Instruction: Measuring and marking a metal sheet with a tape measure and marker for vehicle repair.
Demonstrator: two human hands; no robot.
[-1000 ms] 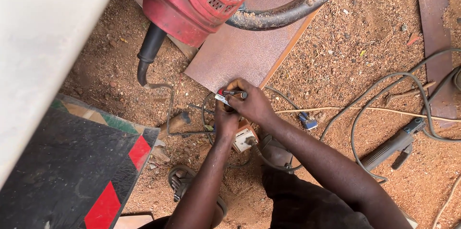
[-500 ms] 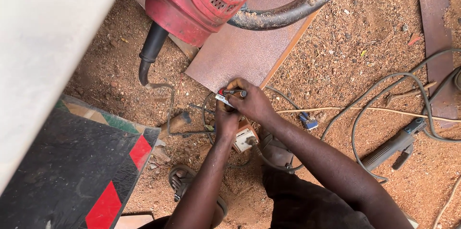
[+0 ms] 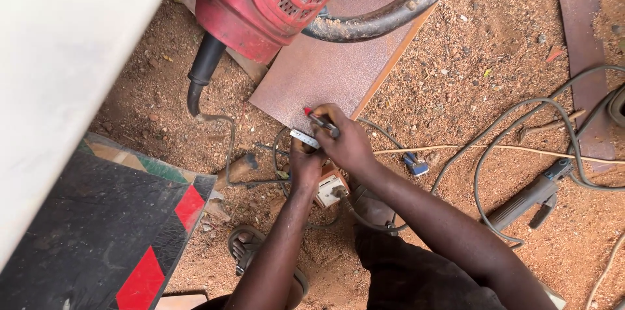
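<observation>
We are marking the brown sheet (image 3: 325, 69) near its lower edge: our right hand (image 3: 348, 141) grips a red-tipped marker (image 3: 319, 119), our left hand (image 3: 305, 165) pins a measuring tape (image 3: 305, 139) there. Next we need a steady stroke. Since the earlier frame, little has shifted.
</observation>
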